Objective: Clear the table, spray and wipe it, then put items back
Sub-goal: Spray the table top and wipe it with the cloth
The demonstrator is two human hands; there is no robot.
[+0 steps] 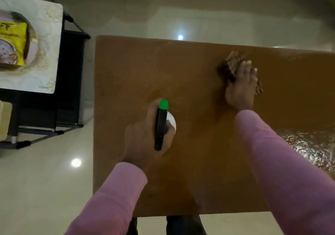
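Head view: I judge us mid-task. The brown wooden tabletop (190, 171) is cleared and a wet sheen (308, 144) glistens at frame right. A yellow packet (12, 44) waits on the pale side stand (52, 35), upper left. Wiping is under way; putting back remains. At centre, my left hand (143, 136) is wrapped round the white spray bottle (161, 125) with its green nozzle. At upper right, my right hand (241, 84) presses flat, fingers straight, on the brown ribbed cloth (230, 62).

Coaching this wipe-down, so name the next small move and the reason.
Probably sweep the cloth under the flat right hand toward the near right of the table, where a wet patch glistens; the left hand just grips the spray bottle.
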